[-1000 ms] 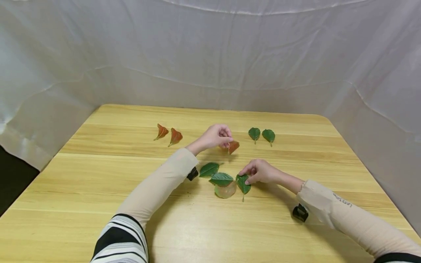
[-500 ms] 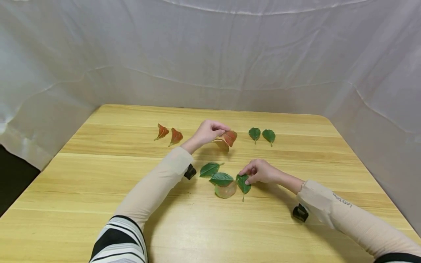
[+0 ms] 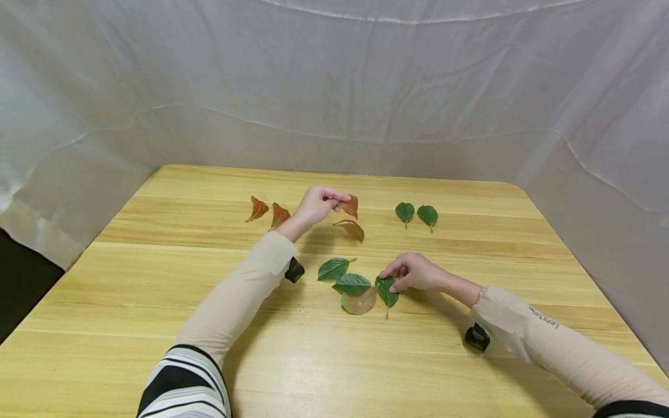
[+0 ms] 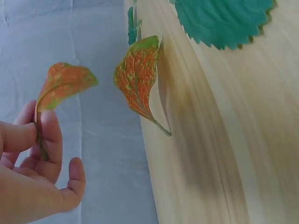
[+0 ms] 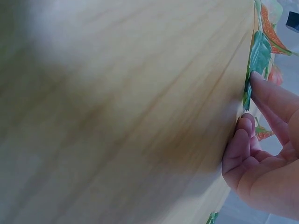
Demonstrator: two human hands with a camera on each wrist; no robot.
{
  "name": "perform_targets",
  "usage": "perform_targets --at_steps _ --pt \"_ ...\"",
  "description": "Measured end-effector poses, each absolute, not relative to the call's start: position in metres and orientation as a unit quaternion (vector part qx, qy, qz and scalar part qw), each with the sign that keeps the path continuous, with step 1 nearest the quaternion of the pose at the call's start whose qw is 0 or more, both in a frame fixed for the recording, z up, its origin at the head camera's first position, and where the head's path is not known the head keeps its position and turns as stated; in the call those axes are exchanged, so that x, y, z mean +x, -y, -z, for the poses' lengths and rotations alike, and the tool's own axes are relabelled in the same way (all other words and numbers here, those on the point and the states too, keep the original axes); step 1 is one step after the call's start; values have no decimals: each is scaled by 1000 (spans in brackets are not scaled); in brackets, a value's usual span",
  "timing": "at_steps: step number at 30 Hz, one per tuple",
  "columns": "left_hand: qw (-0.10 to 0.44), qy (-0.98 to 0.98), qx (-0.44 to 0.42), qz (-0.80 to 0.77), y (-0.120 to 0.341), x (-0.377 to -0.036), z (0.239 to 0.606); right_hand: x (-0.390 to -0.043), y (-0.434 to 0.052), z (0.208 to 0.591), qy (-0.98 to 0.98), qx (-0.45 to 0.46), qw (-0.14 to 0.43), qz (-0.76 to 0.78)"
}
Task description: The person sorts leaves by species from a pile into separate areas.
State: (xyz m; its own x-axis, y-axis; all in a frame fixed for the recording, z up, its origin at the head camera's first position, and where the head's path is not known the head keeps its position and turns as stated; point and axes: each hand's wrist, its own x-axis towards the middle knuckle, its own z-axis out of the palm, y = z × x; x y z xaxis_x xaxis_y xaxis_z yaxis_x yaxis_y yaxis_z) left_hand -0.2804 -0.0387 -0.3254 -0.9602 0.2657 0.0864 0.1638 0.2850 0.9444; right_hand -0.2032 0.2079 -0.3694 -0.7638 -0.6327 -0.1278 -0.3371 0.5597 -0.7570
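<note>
A green leaf (image 3: 387, 292) is pressed to the wooden table (image 3: 157, 302) under the right hand (image 3: 415, 271), fingers nearly straight. Farther off, a red leaf (image 3: 349, 206) is pinched by the left hand (image 3: 313, 206), raised; another red leaf (image 3: 352, 228) lies just below those fingers.

Orange-red leaves (image 3: 349, 206), green leaves (image 3: 351, 284), yellow wooden table (image 3: 157, 302).
</note>
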Motion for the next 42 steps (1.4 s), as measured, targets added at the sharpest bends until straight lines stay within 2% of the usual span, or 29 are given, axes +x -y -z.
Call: perform_targets --at_steps 13,20,36,42 --pt "20 -819 58 -570 59 -284 328 -203 -208 369 -864 -286 193 366" --pt "8 -825 49 -563 70 -284 331 -204 -209 371 -863 -287 193 369" --pt "47 -836 37 -545 84 -290 338 -203 -210 370 -858 -295 195 372" --pt "77 -847 24 -525 88 -293 342 -203 -210 369 -860 -291 197 371"
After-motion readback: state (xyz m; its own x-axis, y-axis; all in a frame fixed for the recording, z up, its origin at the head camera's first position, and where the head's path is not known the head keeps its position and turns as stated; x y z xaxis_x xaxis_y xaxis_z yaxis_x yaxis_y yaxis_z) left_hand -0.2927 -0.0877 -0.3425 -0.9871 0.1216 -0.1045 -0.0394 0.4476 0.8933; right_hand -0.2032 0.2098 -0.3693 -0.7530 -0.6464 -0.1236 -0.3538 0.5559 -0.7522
